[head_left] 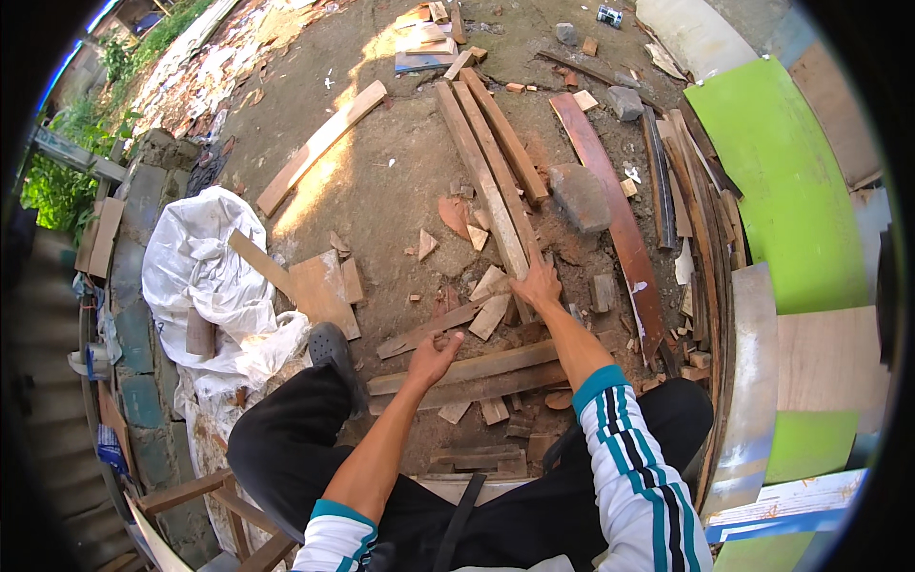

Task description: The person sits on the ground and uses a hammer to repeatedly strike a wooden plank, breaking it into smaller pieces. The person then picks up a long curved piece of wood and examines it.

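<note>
Several long wooden beams lie side by side on the ground ahead of me, pointing away. My right hand (pixel 538 286) is closed round the near end of the middle wooden beam (pixel 498 162). Just left of that one lies a paler beam (pixel 479 172), and a shorter brown beam (pixel 505 138) rests on the right. My left hand (pixel 435 358) hovers apart from the beams with loosely bent fingers and nothing in it. Below it, two thick timbers (pixel 467 374) lie crosswise between my knees, with small wood offcuts (pixel 490 316) around them.
A large stone (pixel 579 198) and a long reddish-brown plank (pixel 610 210) lie to the right, before stacked strips and a green panel (pixel 762 181). At left are a white sack (pixel 205 257), a plywood piece (pixel 322 291) and a loose plank (pixel 324 145). Offcuts (pixel 425 43) are piled at the far end.
</note>
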A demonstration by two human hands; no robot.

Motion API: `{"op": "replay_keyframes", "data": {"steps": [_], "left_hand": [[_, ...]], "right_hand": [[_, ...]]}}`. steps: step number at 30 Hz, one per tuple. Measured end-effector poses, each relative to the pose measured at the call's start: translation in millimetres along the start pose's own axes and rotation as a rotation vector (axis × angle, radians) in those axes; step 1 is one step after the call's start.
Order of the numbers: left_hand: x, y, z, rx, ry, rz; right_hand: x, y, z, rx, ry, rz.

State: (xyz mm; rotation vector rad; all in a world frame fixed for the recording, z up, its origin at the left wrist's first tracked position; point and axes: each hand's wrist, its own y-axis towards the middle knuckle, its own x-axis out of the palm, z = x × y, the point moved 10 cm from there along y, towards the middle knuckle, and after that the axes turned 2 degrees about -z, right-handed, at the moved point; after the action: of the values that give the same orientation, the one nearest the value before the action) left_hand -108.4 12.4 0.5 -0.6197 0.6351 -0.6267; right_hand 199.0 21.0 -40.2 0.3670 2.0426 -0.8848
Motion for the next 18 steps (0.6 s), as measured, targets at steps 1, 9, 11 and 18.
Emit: {"op": "replay_keyframes", "data": {"steps": [1,9,11,18], "left_hand": [[6,0,-4,0.004,0.066,-0.009],[34,0,-16,0.024,0.246,-0.077],[29,-2,-16,0.022,0.255,-0.066],[18,-13,-19,0.051,0.292,-0.032]], "right_hand": [[-9,2,-3,-0.009,0.016,0.032],[-78,33,-38,-0.046,-0.01,0.178],[-72,35,-35,-0.048,-0.033,0.113],[-63,14,39,-0.101,0.045,0.124]]}}
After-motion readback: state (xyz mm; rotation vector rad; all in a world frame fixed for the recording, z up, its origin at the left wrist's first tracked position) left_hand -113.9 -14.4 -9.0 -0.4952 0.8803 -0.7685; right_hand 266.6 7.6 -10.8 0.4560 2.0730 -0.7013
